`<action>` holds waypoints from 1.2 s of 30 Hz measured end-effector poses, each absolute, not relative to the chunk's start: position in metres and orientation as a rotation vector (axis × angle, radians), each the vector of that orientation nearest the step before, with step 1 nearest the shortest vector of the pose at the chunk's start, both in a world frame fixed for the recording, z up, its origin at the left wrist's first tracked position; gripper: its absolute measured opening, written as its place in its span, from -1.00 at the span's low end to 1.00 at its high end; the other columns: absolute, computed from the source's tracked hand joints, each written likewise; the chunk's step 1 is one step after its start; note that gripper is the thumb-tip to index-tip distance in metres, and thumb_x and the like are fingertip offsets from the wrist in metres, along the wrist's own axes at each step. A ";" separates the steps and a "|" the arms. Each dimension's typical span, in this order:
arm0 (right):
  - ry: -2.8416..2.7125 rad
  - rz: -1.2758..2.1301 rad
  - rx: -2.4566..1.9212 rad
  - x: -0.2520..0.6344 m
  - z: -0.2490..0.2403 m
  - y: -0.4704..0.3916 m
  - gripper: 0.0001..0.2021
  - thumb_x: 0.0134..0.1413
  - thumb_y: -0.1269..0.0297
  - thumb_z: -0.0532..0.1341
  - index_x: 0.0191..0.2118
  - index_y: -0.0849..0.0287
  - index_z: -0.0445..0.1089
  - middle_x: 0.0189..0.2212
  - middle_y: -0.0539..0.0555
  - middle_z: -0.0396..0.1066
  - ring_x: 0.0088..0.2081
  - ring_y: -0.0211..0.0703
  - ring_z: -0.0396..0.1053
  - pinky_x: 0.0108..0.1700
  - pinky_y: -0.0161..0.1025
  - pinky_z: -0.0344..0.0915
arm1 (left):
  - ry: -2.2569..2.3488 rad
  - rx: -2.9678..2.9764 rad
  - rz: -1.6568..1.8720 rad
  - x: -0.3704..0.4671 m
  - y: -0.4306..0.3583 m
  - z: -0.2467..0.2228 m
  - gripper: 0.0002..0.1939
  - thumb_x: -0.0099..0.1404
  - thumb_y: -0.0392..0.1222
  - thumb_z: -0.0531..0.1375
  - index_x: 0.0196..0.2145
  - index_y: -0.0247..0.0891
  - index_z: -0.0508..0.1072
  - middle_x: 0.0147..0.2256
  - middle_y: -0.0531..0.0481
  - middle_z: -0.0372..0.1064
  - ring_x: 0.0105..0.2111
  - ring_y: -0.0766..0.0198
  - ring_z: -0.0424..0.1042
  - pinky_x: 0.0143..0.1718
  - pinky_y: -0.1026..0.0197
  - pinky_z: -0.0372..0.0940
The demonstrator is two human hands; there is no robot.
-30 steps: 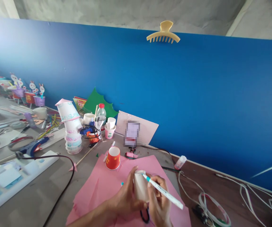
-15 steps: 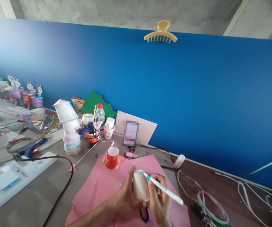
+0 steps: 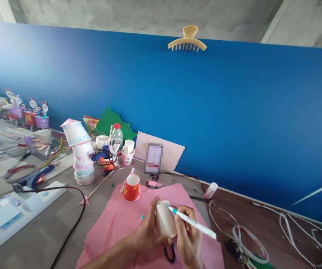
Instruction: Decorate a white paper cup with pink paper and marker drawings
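A plain white paper cup (image 3: 166, 220) is gripped between the thumb and fingers of my left hand (image 3: 146, 229), tilted above a pink paper sheet (image 3: 107, 233). In my right hand (image 3: 189, 233) is a white marker (image 3: 196, 223) with a teal tip end, pointed at the cup's upper edge; whether the tip touches cannot be made out. Just below the cup shows a black loop (image 3: 170, 254), perhaps a scissors handle, partly hidden. A small teal cap (image 3: 142, 217) lies on the pink paper left of my hand. Beyond it stands a red paper cup (image 3: 131, 188).
To the left rises a leaning stack of decorated paper cups (image 3: 82, 157), near a blue glue gun (image 3: 37, 175) and a white power strip (image 3: 26, 218) with a black cord. A plastic bottle (image 3: 117, 136) stands behind. At right lie a glue stick (image 3: 211, 190) and white cables (image 3: 250, 243).
The marker tip has shifted very slightly along the cup's upper edge, and the cup tilts a little more. The whole view has drifted slightly; both grips are the same.
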State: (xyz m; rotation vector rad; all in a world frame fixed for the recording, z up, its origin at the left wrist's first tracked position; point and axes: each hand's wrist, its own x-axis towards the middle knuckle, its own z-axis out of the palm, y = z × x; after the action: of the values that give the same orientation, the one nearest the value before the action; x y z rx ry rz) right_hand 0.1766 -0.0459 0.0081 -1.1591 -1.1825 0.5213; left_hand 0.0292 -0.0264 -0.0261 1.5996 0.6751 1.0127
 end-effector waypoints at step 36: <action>-1.285 0.564 -1.092 0.174 0.015 -0.051 -0.81 0.20 0.14 0.17 -0.38 0.11 0.36 -0.45 0.04 0.37 -0.44 -0.11 0.35 -0.42 -0.20 0.32 | 0.565 1.658 1.083 0.032 -0.024 -0.024 0.20 0.14 0.26 0.26 0.33 -0.12 -0.54 0.15 -0.33 0.21 0.08 -0.06 0.33 0.12 -0.11 0.21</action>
State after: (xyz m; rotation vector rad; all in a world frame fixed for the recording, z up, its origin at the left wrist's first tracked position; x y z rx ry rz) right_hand 0.1741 -0.0512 0.0153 -1.0925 -1.2850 0.5644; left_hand 0.0320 -0.0239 -0.0244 1.6581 0.5648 1.0833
